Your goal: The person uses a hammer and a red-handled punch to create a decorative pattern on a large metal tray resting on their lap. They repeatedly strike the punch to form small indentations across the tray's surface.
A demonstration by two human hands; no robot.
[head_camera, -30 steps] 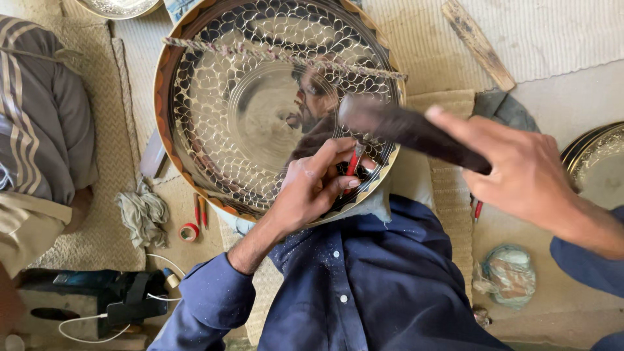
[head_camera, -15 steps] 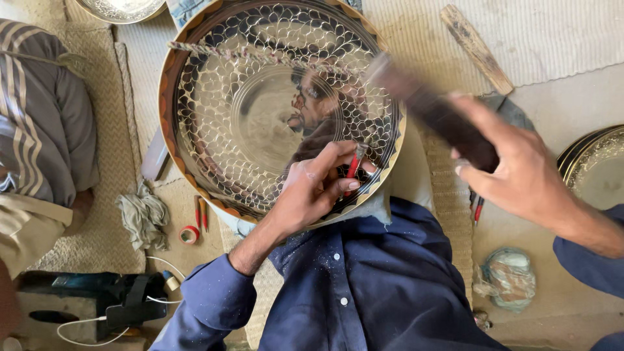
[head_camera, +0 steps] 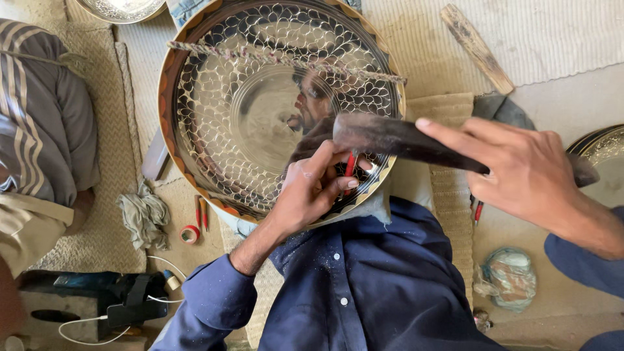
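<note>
A large round metal tray (head_camera: 214, 117) with an engraved scale pattern and a shiny centre leans against my lap, with a twisted cord (head_camera: 260, 57) across its upper part. My left hand (head_camera: 311, 195) pinches a thin red-handled chisel (head_camera: 350, 166) upright against the tray's lower right rim. My right hand (head_camera: 520, 172) grips a dark, motion-blurred hammer (head_camera: 390, 135), its head just above the chisel's top.
Another person's striped sleeve and knee (head_camera: 39, 130) are at the left. A crumpled rag (head_camera: 144, 218), a red tape roll (head_camera: 190, 234) and spare red tools (head_camera: 201, 211) lie below the tray. A wooden stick (head_camera: 478, 47) is upper right, a second metal tray (head_camera: 601, 156) at the right edge.
The hammer rose up and to the right half a second ago and has come back down over the chisel. My left hand stays in place on the chisel.
</note>
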